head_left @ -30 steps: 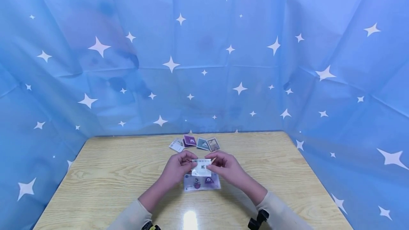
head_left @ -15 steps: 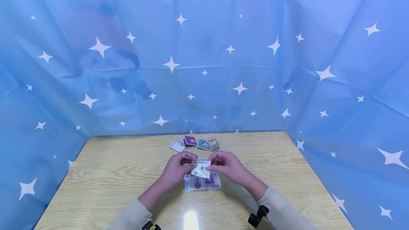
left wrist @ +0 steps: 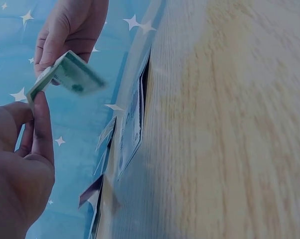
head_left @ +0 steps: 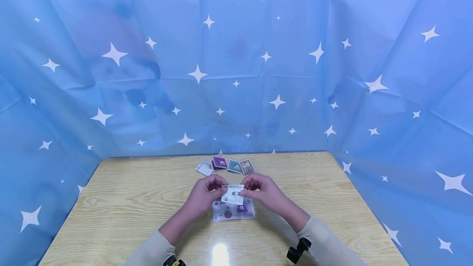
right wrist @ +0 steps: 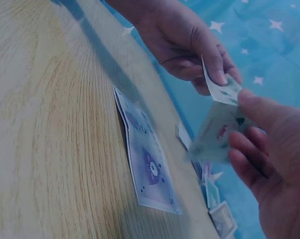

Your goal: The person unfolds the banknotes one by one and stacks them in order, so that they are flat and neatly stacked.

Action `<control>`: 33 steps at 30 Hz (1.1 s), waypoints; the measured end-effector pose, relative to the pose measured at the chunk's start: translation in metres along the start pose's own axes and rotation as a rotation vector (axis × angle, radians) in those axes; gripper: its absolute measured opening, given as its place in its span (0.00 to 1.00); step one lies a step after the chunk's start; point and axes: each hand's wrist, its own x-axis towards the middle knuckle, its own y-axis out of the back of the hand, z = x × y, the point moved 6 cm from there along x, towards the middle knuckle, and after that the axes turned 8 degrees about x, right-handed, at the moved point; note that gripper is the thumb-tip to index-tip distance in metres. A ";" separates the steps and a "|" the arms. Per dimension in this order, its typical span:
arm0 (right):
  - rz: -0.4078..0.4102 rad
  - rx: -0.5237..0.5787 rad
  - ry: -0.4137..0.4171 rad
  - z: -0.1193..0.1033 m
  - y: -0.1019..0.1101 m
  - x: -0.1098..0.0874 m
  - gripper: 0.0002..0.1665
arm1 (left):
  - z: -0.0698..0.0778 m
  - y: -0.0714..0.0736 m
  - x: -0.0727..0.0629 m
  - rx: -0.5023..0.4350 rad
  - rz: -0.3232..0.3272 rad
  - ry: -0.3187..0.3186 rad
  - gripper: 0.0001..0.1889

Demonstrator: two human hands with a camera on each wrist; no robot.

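A pale green toy banknote (head_left: 233, 196) marked 2 is held above the table between both hands. My left hand (head_left: 205, 190) pinches its left side and my right hand (head_left: 264, 192) pinches the right side, thumbs toward me. The wrist views show the banknote (right wrist: 217, 127) bent along a crease, with one flap hanging down on the far side. Below it on the table lies a purple banknote (head_left: 234, 213) marked 5, its upper part covered by the held one in the head view. From the right wrist it looks folded, with two layers at its edge.
Several small folded notes form a row near the table's back edge: a whitish one (head_left: 204, 168), purple ones (head_left: 219, 162), a teal one (head_left: 234, 166) and a brown one (head_left: 246, 167). A blue star-patterned curtain (head_left: 236, 118) hangs behind the wooden table (head_left: 140, 208).
Half a second ago the green banknote was tilted, with a second layer showing above its top edge; now it sits more level. Both hands stay nearly in place. The purple banknote has not moved.
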 end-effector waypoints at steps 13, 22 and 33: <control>0.052 -0.040 -0.012 0.000 0.000 0.000 0.11 | -0.004 0.003 0.000 -0.022 -0.004 -0.055 0.05; 0.080 -0.014 -0.052 -0.001 -0.002 -0.001 0.08 | -0.006 0.004 -0.001 -0.024 0.005 -0.034 0.05; 0.104 -0.020 -0.055 -0.004 0.005 -0.004 0.11 | -0.009 0.008 -0.002 -0.034 0.022 0.008 0.06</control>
